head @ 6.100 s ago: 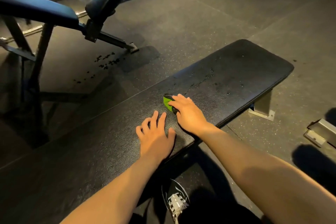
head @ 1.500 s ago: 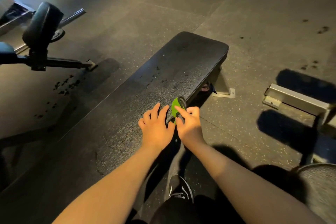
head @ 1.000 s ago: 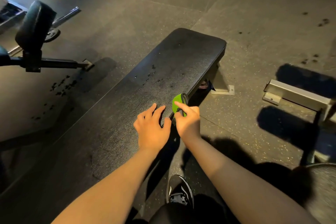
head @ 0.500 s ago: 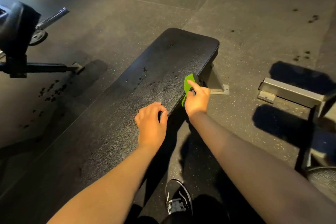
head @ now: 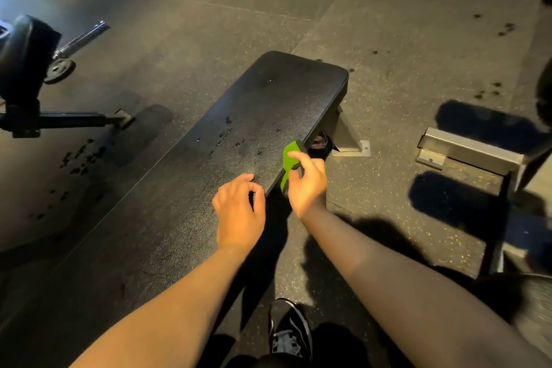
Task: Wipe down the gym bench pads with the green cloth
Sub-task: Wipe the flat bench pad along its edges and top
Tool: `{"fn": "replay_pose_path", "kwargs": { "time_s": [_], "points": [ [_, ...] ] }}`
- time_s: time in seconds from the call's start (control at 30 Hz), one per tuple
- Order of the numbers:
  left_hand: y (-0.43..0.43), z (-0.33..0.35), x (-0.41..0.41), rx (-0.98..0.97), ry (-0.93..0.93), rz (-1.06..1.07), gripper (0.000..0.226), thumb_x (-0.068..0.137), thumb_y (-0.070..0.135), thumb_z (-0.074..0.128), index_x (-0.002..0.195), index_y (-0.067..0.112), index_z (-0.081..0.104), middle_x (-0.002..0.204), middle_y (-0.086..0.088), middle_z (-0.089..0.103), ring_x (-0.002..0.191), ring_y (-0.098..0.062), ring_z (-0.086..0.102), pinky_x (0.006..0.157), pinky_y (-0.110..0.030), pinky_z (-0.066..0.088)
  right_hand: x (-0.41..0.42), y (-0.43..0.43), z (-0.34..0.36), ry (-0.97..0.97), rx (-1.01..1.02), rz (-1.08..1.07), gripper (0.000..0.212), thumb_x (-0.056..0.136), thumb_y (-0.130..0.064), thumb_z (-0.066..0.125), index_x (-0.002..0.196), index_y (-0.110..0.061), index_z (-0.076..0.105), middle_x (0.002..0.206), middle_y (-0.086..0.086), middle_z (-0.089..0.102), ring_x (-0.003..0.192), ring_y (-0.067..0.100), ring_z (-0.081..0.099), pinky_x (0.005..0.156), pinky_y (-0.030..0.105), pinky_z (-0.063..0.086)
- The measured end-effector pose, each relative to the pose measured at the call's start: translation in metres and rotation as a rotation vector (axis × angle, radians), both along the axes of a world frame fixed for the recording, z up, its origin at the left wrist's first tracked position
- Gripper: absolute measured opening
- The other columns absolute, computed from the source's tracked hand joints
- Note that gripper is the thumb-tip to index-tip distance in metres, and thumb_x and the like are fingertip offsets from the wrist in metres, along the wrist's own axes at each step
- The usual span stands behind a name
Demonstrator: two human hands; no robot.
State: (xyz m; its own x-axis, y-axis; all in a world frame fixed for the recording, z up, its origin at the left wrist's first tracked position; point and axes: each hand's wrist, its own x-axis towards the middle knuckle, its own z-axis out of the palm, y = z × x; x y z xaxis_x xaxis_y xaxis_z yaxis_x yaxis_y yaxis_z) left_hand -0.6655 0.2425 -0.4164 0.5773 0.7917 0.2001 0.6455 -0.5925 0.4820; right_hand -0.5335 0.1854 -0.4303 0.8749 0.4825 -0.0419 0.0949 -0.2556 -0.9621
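So the green cloth (head: pixel 289 159) has moved off the top of the bench pad (head: pixel 268 110), where it was a few seconds back, and is now down over the pad's long side edge on the person's right, a bit further toward the far end than a second ago. The right hand (head: pixel 307 184) is gripping it, fingers curled round the cloth and pressing it against that edge. The left hand (head: pixel 239 212) used to lie flat with its fingers spread; now they're loosely curled with nothing in them, just beside the same edge and close to the right hand. Can't tell if the fingertips are touching the pad or just above it.

Dark wet drops (head: pixel 227 131) sit on the pad top, just beyond the hands. The bench's metal foot (head: pixel 349 142) is on the floor (head: pixel 388 54) past the cloth. A shoe (head: pixel 289 334) shows between the forearms, and another padded bench (head: pixel 24 63) stands off to the left.
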Motion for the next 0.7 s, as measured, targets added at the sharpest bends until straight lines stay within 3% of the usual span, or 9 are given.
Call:
{"fn": "replay_pose_path", "kwargs": {
  "time_s": [0.13,0.3,0.43,0.53,0.7],
  "points": [
    [0.000,-0.002,0.000,-0.007,-0.021,-0.005,0.007,0.097,0.024,0.056,0.092,0.025,0.061,0.130,0.010,0.059,0.120,-0.016,0.042,0.100,-0.024,0.015,0.049,0.014,0.010,0.002,-0.059,-0.029,0.046,0.090,0.011,0.047,0.119,-0.018,0.067,0.109,0.004,0.039,0.089,0.022,0.056,0.098,0.029,0.045],
    [0.000,-0.002,-0.001,-0.023,-0.021,-0.008,0.007,0.096,0.022,0.056,0.093,0.025,0.061,0.129,0.009,0.060,0.120,-0.018,0.045,0.098,-0.026,0.018,0.037,0.024,0.011,0.069,-0.093,-0.118,0.050,0.089,0.013,0.042,0.113,-0.025,0.063,0.111,0.003,0.039,0.089,0.023,0.054,0.097,0.038,0.045],
    [0.000,0.001,0.000,-0.008,0.003,-0.022,0.006,0.096,0.025,0.055,0.097,0.027,0.061,0.132,0.010,0.057,0.122,-0.021,0.046,0.104,-0.037,0.026,-0.010,0.012,0.004,0.021,-0.092,-0.087,0.043,0.085,0.010,0.045,0.106,-0.025,0.061,0.108,0.001,0.046,0.083,0.019,0.052,0.081,0.034,0.046],
    [0.001,0.002,0.002,-0.014,0.046,-0.017,0.021,0.097,0.029,0.055,0.116,0.026,0.064,0.143,0.007,0.053,0.128,-0.024,0.044,0.109,-0.045,0.028,-0.038,0.000,-0.001,-0.088,-0.065,-0.028,0.038,0.082,0.006,0.047,0.103,-0.022,0.061,0.101,0.000,0.049,0.073,0.018,0.052,0.065,0.033,0.043],
    [-0.001,0.003,0.002,-0.009,0.136,-0.032,0.037,0.102,0.036,0.048,0.137,0.026,0.056,0.155,0.006,0.041,0.137,-0.025,0.034,0.116,-0.047,0.020,-0.045,-0.009,-0.005,-0.167,-0.071,0.035,0.040,0.080,0.005,0.049,0.106,-0.022,0.063,0.101,-0.002,0.050,0.075,0.017,0.052,0.064,0.032,0.043]
  ]
}}
